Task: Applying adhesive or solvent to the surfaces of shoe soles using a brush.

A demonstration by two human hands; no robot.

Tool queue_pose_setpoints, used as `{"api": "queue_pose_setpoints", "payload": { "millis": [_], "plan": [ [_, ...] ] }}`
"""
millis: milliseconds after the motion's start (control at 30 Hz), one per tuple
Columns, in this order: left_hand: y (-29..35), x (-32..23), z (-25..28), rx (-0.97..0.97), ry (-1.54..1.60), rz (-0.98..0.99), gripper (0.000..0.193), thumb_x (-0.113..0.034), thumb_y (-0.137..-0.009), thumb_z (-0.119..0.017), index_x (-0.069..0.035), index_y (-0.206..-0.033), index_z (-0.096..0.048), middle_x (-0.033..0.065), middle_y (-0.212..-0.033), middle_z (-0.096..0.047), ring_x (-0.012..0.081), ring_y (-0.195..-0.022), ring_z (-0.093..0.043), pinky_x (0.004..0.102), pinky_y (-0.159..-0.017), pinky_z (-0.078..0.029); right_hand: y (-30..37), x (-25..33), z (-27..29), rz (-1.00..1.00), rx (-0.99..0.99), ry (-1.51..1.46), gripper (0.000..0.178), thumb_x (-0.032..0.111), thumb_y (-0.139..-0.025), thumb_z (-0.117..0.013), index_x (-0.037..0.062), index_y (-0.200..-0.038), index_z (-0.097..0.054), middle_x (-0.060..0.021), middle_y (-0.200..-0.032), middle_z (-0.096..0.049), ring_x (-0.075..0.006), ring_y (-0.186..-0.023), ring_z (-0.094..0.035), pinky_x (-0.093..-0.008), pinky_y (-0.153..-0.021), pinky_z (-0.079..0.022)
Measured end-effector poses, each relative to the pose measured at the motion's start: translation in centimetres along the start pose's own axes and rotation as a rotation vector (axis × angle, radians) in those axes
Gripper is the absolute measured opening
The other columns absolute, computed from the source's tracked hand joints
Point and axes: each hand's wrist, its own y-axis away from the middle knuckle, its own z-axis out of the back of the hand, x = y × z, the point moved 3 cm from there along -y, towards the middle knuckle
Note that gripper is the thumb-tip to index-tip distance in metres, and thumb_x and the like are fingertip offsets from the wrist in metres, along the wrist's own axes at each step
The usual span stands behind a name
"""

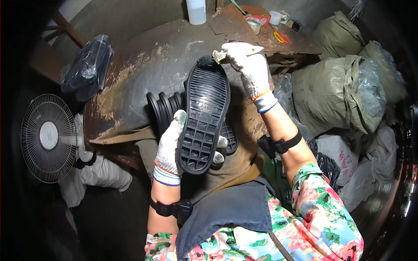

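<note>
My left hand (170, 141), in a white knit glove, grips a black shoe sole (204, 117) from beneath and along its side. The ribbed and gridded face of the sole is turned up, its toe end pointing away from me. My right hand (249, 67), gloved too, is closed around a brush (221, 55) with a pale handle. Its dark bristles lie against the far end of the sole. Just left of the held sole, several black soles (163, 104) stand on edge, close together. Another gridded sole (230, 137) shows partly behind the held one.
A worn bench (135, 56) spans the area ahead, bearing a plastic-wrapped black bundle (89, 63), a translucent container (197, 13) and scissors (281, 38). A fan (48, 135) stands at left. Large stuffed sacks (326, 91) crowd the right. Brown cloth (237, 169) covers my lap.
</note>
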Motion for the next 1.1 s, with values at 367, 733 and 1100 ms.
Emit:
{"api": "queue_pose_setpoints", "payload": {
  "millis": [367, 733, 1100],
  "plan": [
    [-3.4, 0.5, 1.5, -0.016, 0.194, -0.310, 0.075, -0.063, -0.108, -0.038, -0.003, -0.151, -0.052, 0.0212, -0.143, -0.063, 0.0422, -0.127, -0.064, 0.0570, -0.110, -0.051, 9.2, 7.2, -4.4, -0.277, 0.161, -0.312, 0.017, 0.003, -0.089, -0.078, 0.0010, -0.105, -0.074, -0.0067, -0.110, -0.080, -0.0147, -0.109, -0.072, -0.0346, -0.110, -0.049],
    [0.8, -4.1, -3.0, -0.165, -0.368, -0.302, 0.049, -0.034, -0.115, -0.043, 0.003, -0.143, -0.057, 0.0180, -0.127, -0.072, 0.0251, -0.105, -0.075, 0.0348, -0.090, -0.063, 11.9, 9.3, -2.1, 0.065, 0.422, 0.051, 0.027, -0.001, -0.087, -0.080, 0.0048, -0.113, -0.074, -0.0036, -0.112, -0.079, -0.0146, -0.107, -0.071, -0.0367, -0.108, -0.049],
    [1.2, -1.8, -3.3, -0.249, -1.163, -0.534, 0.053, -0.043, -0.114, -0.045, -0.007, -0.153, -0.052, 0.0141, -0.123, -0.073, 0.0252, -0.094, -0.076, 0.0384, -0.077, -0.065, 1.6, 7.2, -0.3, 0.523, 0.153, 0.612, 0.012, 0.016, -0.084, -0.083, 0.0144, -0.095, -0.079, -0.0054, -0.087, -0.075, -0.0283, -0.081, -0.072, -0.0364, -0.077, -0.057]
  ]
}}
